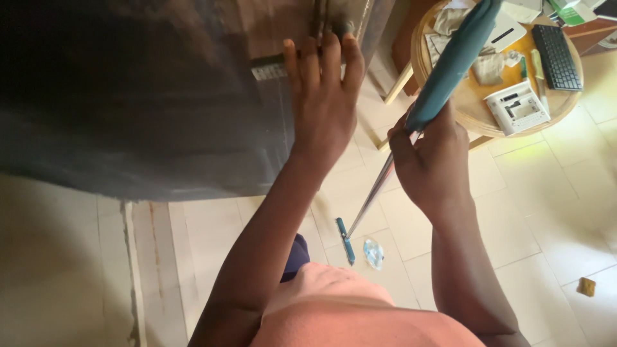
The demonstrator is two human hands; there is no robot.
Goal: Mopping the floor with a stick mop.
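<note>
Screwdriver gripped in right hand; left hand flat, open on dark panel; cluttered round table behind.

screwdriver: matt teal plastic handle, shiny metal shaft | round table: smooth pale wood | floor: glossy cream tiles

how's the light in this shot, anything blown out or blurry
Head view: the tiled floor at right is bright and washed out, the dark panel under the left hand is deep in shadow, and the teal-handled tool in the right hand is smeared by motion blur.
</note>
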